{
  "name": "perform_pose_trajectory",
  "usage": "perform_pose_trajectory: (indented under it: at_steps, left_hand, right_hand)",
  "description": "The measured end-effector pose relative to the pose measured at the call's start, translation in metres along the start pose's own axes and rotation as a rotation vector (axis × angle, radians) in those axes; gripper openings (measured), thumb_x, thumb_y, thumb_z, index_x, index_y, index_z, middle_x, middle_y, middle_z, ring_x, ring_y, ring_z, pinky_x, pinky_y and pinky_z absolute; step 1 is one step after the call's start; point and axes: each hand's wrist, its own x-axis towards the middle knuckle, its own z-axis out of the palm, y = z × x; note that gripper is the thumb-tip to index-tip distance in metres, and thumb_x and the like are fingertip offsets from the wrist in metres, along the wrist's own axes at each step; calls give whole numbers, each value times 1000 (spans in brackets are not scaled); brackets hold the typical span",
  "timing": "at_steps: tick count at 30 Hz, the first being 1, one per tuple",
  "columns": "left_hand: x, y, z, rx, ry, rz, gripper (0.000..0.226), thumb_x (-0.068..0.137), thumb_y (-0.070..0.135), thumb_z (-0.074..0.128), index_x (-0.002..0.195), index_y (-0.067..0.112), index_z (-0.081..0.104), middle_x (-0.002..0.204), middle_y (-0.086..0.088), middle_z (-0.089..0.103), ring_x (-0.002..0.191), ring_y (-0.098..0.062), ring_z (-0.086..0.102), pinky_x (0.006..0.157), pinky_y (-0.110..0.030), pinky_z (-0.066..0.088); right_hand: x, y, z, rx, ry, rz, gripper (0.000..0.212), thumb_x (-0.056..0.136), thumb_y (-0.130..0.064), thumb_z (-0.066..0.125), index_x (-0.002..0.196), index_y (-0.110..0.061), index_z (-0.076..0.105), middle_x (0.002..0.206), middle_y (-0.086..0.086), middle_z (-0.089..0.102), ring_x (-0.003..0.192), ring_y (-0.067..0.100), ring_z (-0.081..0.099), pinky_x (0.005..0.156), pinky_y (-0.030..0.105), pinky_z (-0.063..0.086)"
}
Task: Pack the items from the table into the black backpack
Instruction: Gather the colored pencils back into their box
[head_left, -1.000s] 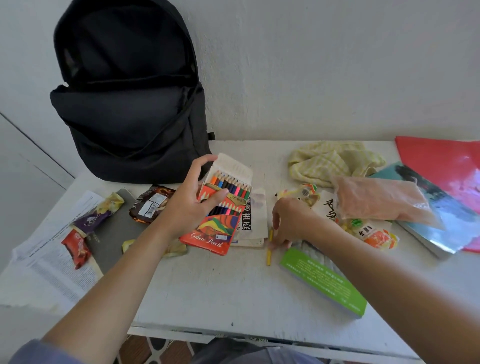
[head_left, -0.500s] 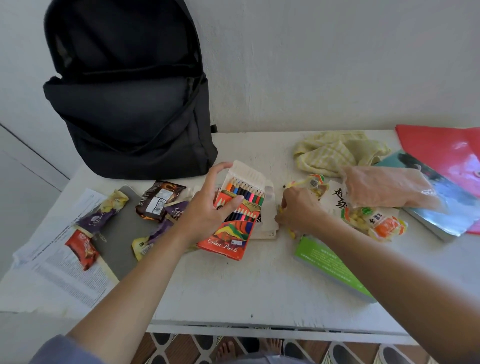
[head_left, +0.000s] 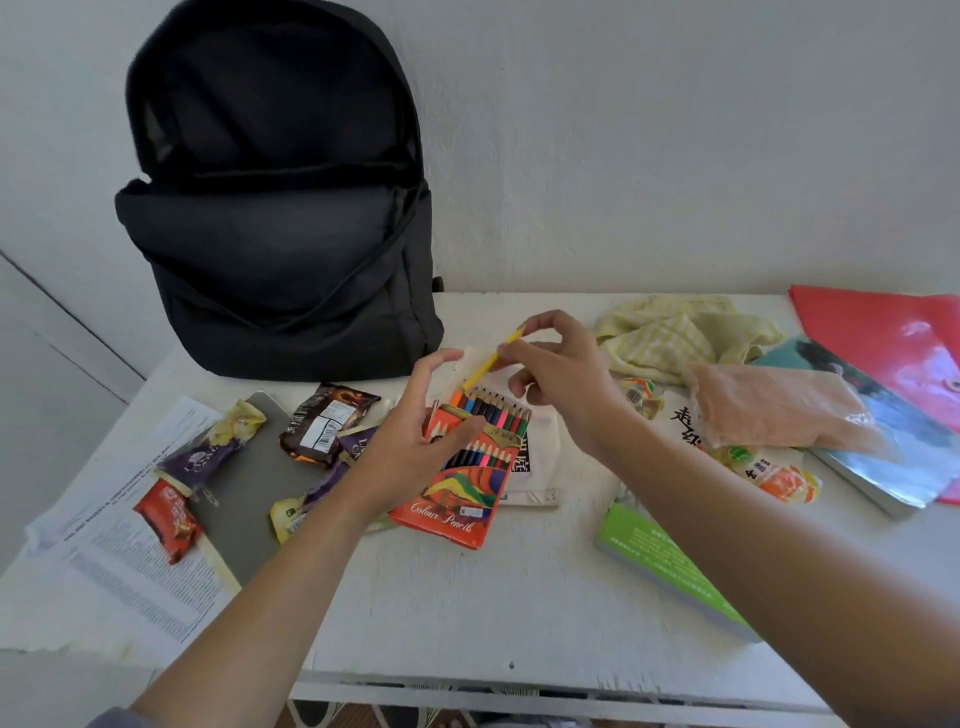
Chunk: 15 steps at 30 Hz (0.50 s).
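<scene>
The black backpack (head_left: 280, 223) stands unzipped against the wall at the table's back left. My left hand (head_left: 415, 436) holds an orange box of colour pencils (head_left: 467, 467) by its left side, lid flap open, several pencil tips showing. My right hand (head_left: 561, 374) pinches a yellow pencil (head_left: 493, 358) just above the box's open top, its lower end at the row of pencils. A white folded item (head_left: 535, 467) lies under the box.
Left on the white table (head_left: 467, 613): printed papers (head_left: 104, 571), a grey notebook (head_left: 244, 493), several snack packets (head_left: 327, 421). Right: a yellow cloth (head_left: 675, 332), a pink plastic bag (head_left: 779, 405), a book (head_left: 893, 441), a red folder (head_left: 893, 338), a green book (head_left: 670, 566), snack bags (head_left: 774, 473).
My right hand picked the yellow pencil off the table and lifted it to the open top of the box. The left hand kept holding the box.
</scene>
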Motion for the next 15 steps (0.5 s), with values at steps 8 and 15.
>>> perform_pose_trajectory:
  at_steps: [8, 15]
  left_hand:
    - [3, 14, -8, 127, -4, 60, 59, 97, 34, 66, 136, 55, 28, 110, 13, 74, 95, -8, 75, 80, -34, 64]
    - [6, 25, -14, 104, 41, 130, 66, 97, 32, 68, 145, 43, 24, 100, 7, 76, 91, -15, 75, 81, -39, 62]
  right_hand:
    - [8, -9, 17, -264, -63, -169, 25, 84, -22, 80, 99, -17, 61, 74, 0, 75, 65, 13, 70, 62, 31, 58]
    - [9, -10, 23, -504, -72, -380, 22, 74, -32, 86, 88, -25, 70, 82, -7, 68, 68, 6, 58, 61, 19, 49]
